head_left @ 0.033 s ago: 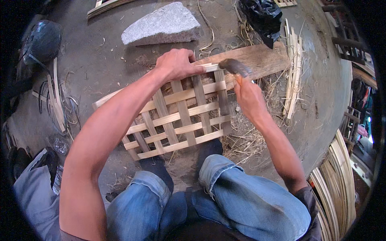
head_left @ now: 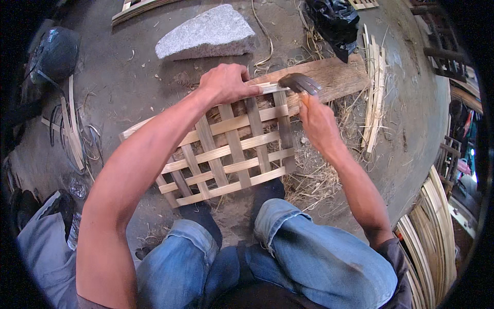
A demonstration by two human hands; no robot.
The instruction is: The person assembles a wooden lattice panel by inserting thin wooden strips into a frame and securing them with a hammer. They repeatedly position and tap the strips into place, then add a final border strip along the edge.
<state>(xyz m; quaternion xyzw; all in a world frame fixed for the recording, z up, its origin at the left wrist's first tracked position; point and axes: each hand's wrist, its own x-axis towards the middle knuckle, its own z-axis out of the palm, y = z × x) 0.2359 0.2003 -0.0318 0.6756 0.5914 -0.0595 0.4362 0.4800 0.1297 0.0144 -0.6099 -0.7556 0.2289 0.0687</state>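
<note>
A woven wooden lattice (head_left: 231,146) of pale and darker flat strips leans tilted in front of my shins. My left hand (head_left: 225,84) is closed on its far rim, thumb along the edge strips. In my right hand (head_left: 320,123) is a claw hammer (head_left: 299,82) with an orange-brown handle, its fingers wrapped around the grip. The dark hammer head lies against the right end of the far rim, a short way from my left thumb. A wooden plank (head_left: 334,80) lies under and beyond that rim. Any nail there is too small to make out.
Beyond the plank lies a pale angular stone block (head_left: 208,33), with a black plastic bag (head_left: 334,26) to its right. Thin wooden strips (head_left: 374,87) lie in a bundle at the right. Shavings (head_left: 319,180) litter the floor. Long curved strips (head_left: 429,232) stand at the lower right.
The hammer head has shifted very slightly left and looks sharper. The lattice and my left hand have stayed almost in place.
</note>
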